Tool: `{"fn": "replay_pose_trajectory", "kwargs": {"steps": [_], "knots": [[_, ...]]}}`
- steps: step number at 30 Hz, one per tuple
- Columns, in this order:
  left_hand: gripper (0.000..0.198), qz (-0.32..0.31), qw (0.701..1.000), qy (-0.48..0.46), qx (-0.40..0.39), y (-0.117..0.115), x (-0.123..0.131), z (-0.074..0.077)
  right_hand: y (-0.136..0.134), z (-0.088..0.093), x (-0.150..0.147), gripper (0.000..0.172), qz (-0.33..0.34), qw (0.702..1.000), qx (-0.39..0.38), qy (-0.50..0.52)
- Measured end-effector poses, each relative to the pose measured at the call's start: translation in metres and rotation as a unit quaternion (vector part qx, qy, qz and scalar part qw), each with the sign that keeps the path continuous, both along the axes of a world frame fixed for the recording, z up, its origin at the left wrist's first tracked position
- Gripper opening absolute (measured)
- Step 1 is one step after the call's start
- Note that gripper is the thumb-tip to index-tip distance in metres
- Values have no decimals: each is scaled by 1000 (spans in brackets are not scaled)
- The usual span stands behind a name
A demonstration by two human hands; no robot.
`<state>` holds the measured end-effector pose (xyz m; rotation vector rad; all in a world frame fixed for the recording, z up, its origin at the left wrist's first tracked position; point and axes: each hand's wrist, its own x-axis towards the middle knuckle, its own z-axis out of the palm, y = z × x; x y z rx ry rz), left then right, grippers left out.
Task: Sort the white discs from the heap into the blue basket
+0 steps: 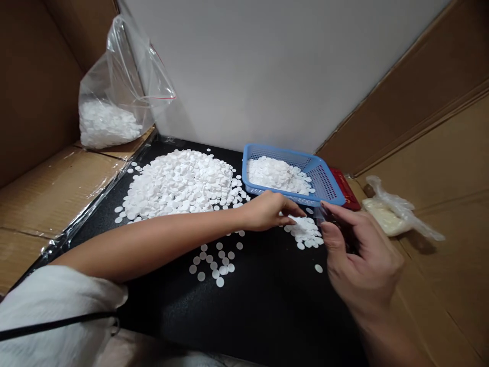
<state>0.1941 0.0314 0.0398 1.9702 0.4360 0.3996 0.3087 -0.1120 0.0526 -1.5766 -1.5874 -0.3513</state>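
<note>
My left hand [265, 211] reaches across the black tabletop [267, 306], its fingers closed at a white disc near the fingertips. Just under and beside them lies a small pile of white discs [305, 234]. My right hand [362, 250] pinches a small clear plastic bag [320, 213] between thumb and forefinger; much of the bag is hidden by the hand. Behind both hands, a blue plastic basket [330, 191] holds more white discs [273, 173]. A large heap of the same discs [183, 178] spreads left of the basket, partly behind my left forearm.
A big clear zip bag [110, 122] with discs stands on cardboard [38, 188] at left. Loose discs [214, 265] lie in front of my forearm. A red object [344, 188] sits behind the basket. At right, a knotted plastic bag [389, 214] with pale contents rests on cardboard.
</note>
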Motion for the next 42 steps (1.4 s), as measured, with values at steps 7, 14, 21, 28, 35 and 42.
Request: {"fn": "replay_pose_trajectory", "kwargs": {"steps": [7,14,21,28,35,42], "knots": [[27,85,989,30,119,32,-45,28,5,-22,10,19,64,986,-151,-43],[18,213,960,118,138,7,-153,22,13,-56,-4,14,42,944,-276,-177],[14,206,945,114,228,-24,-210,1,24,-56,-16,16,106,957,-222,-151],[10,104,926,150,329,-29,-169,-17,48,-44,-42,10,210,907,-365,15],[3,37,893,151,422,-22,-139,-28,49,-28,-47,10,272,829,-480,90],[8,36,916,151,371,-31,-157,-22,59,-42,-50,6,220,896,-382,59]]}}
